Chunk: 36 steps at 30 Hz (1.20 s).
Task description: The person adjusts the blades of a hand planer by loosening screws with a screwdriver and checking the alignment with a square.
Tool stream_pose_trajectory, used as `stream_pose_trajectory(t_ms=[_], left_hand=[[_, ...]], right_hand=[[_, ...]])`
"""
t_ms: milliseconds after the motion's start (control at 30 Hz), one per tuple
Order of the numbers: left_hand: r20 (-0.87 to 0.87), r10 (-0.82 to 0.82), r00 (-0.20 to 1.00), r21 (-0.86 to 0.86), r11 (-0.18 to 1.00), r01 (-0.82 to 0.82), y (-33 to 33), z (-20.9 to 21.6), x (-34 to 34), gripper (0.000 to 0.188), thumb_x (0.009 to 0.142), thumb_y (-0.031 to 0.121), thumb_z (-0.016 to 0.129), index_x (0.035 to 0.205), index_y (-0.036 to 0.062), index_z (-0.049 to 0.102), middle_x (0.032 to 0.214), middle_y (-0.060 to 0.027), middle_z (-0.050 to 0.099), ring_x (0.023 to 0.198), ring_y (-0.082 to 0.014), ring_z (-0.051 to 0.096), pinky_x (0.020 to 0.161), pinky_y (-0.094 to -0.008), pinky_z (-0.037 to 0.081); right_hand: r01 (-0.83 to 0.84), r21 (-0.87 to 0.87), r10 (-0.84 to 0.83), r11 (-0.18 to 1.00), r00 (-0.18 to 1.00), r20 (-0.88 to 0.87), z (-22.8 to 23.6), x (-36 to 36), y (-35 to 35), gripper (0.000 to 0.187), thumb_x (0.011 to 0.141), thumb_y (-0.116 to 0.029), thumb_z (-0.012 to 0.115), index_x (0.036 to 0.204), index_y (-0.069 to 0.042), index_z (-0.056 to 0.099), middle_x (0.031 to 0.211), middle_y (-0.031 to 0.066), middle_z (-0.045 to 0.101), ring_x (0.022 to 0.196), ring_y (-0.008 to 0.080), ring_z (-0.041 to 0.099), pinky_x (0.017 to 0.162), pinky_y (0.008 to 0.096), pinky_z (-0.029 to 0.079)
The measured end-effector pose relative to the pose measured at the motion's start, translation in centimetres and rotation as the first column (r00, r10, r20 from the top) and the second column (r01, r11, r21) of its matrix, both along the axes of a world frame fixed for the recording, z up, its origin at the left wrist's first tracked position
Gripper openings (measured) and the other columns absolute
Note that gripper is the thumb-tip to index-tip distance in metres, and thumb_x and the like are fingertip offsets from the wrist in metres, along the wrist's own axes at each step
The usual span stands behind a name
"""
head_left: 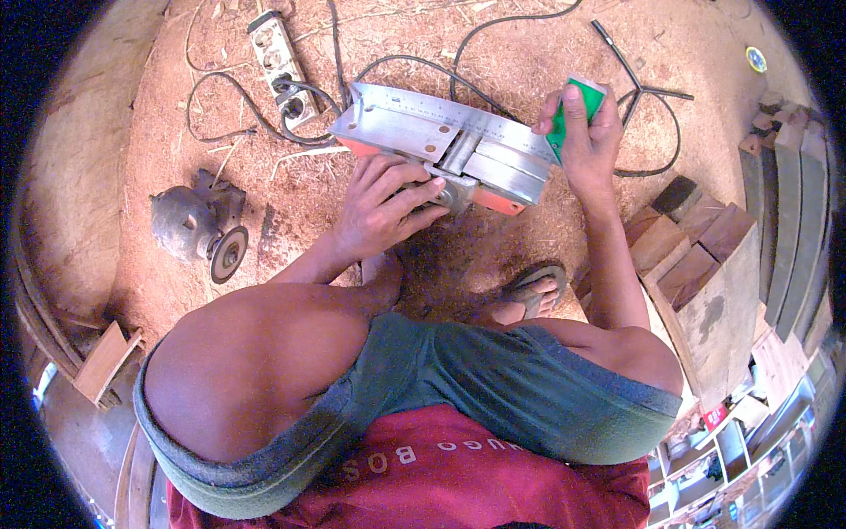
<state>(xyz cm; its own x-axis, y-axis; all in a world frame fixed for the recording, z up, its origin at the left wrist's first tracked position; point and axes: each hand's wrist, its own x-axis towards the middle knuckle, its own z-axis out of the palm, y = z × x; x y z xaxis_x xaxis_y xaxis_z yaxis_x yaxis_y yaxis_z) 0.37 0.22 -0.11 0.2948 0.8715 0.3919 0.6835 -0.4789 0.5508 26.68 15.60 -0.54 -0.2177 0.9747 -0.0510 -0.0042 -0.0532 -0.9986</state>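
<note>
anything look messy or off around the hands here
Yes: the power strip lies among loose wood shavings with plugs in it, which looks untidy and possibly a fire risk. The planer, gripped by the left hand, is sole up, but shows no clear damage.

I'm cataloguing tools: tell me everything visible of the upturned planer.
The planer is turned sole-up, slanting down toward the right. Its flat sole looks like bare metal, with brownish round spots and a crosswise slot showing a cylindrical drum; the body beneath shows orange. The left hand holds its near side; whether the green block at right touches it is unclear.
</note>
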Motion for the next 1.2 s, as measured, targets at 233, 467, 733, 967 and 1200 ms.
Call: stream_pose_trajectory(t_ms=[233, 467, 733, 967, 1200], left_hand=[[0.004, -0.010, 1.000, -0.011, 1.000, 0.010, 0.1, 0.1, 0.0, 0.047, 0.073, 0.023, 0.094, 0.116, 0.0118, 0.077, 0.112, -0.0014, 0.068, 0.102, -0.0267, 0.064, 0.088, -0.0422, 0.049], [-0.010, -0.013, 1.000, -0.008, 1.000, 0.013, 0.0, 0.1, -0.2, 0.048, 0.073, 0.023, 0.094, 0.116, 0.0115, 0.077, 0.112, -0.0013, 0.068, 0.102, -0.0264, 0.064, 0.087, -0.0424, 0.049], [-0.012, -0.015, 1.000, -0.014, 1.000, 0.015, 0.0, 0.1, -0.2, 0.047, 0.073, 0.024, 0.094, 0.115, 0.0113, 0.077, 0.112, -0.0012, 0.068, 0.102, -0.0260, 0.064, 0.087, -0.0428, 0.049], [-0.012, -0.011, 1.000, -0.012, 1.000, 0.011, 0.1, 0.2, 0.0, 0.046, 0.074, 0.024, 0.094, 0.115, 0.0117, 0.077, 0.112, -0.0010, 0.068, 0.102, -0.0270, 0.064, 0.088, -0.0431, 0.049], [0.037, -0.008, 0.999, 0.035, 0.999, 0.007, -0.3, -0.6, -0.3, 0.047, 0.071, 0.020, 0.094, 0.114, 0.0108, 0.077, 0.115, -0.0044, 0.068, 0.106, -0.0308, 0.063, 0.088, -0.0458, 0.050]], right_hand=[[-0.015, 0.012, 0.015, 1.000, 1.000, 0.019, -0.1, 0.2, 0.1, 0.019, 0.114, -0.022, 0.053, 0.117, -0.003, 0.049, 0.084, 0.0097, 0.065, 0.070, 0.0165, 0.065, 0.066, 0.0349, 0.059], [-0.011, 0.011, 0.011, 1.000, 1.000, 0.028, 0.3, 0.1, -0.3, 0.022, 0.114, -0.024, 0.054, 0.117, -0.003, 0.049, 0.085, 0.0100, 0.065, 0.070, 0.0165, 0.065, 0.066, 0.0351, 0.060], [-0.003, -0.015, 0.003, 1.000, 1.000, 0.021, -0.1, 0.2, -0.3, 0.023, 0.113, -0.025, 0.055, 0.118, -0.003, 0.050, 0.086, 0.0102, 0.065, 0.070, 0.0165, 0.064, 0.065, 0.0349, 0.059], [0.044, -0.001, -0.044, 0.999, 0.999, -0.024, 0.3, -0.2, -0.2, 0.023, 0.113, -0.024, 0.055, 0.108, -0.003, 0.049, 0.075, 0.0071, 0.066, 0.063, 0.0138, 0.065, 0.059, 0.0293, 0.055], [0.034, -0.052, -0.027, 0.998, 0.991, 0.129, 1.0, -0.4, -0.2, 0.036, 0.113, -0.034, 0.056, 0.094, -0.004, 0.059, 0.071, 0.0066, 0.066, 0.063, 0.0146, 0.065, 0.061, 0.0309, 0.055]])
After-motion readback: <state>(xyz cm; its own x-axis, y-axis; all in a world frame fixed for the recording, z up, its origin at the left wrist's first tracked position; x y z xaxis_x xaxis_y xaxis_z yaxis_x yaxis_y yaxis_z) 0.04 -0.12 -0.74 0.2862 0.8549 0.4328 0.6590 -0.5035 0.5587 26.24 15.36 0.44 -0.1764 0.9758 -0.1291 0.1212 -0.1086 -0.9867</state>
